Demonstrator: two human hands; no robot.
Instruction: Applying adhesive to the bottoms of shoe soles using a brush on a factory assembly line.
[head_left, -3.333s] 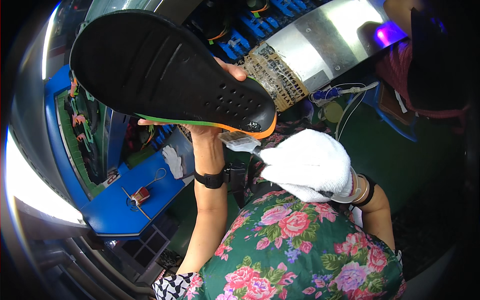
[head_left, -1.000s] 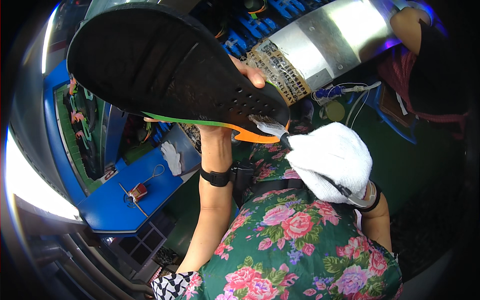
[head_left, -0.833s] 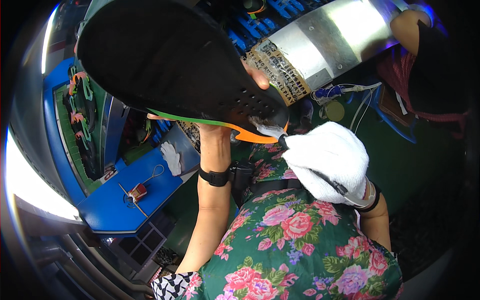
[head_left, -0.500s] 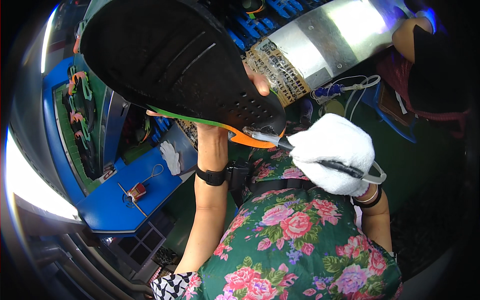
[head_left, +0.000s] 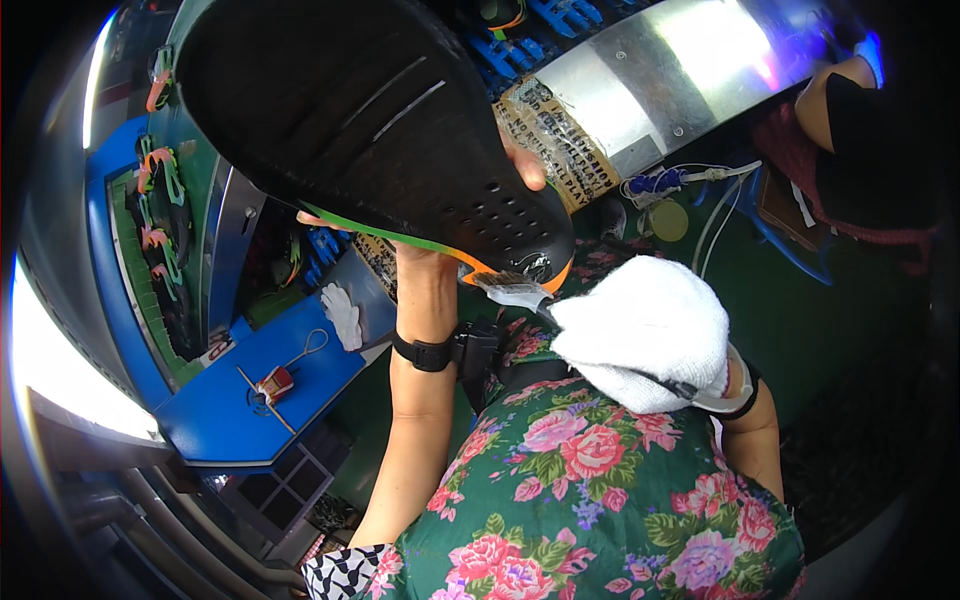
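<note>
My bare left hand [head_left: 425, 264] grips a large shoe sole [head_left: 340, 125] from beneath, with the thumb over its far edge. The sole has a black inner face with small holes, and a green and orange rim. In a white knitted glove, my right hand [head_left: 645, 335] is closed around the dark handle of a brush [head_left: 515, 292]. The brush's bristles touch the narrow end of the sole, at the orange rim. A wet, shiny patch shows on the black face there. Glove and handle hide most of my right fingers.
A blue table [head_left: 230, 410] at left bears a white glove [head_left: 341, 315] and a small red object [head_left: 272, 384] with a stick. Soles [head_left: 160, 180] stand on a green belt behind. A metal ledge [head_left: 680, 70] lies at upper right, near another person's arm [head_left: 832, 100].
My right hand and the brush have moved left and slightly down, along the sole's narrow end. The sole has shifted slightly right in my left hand.
</note>
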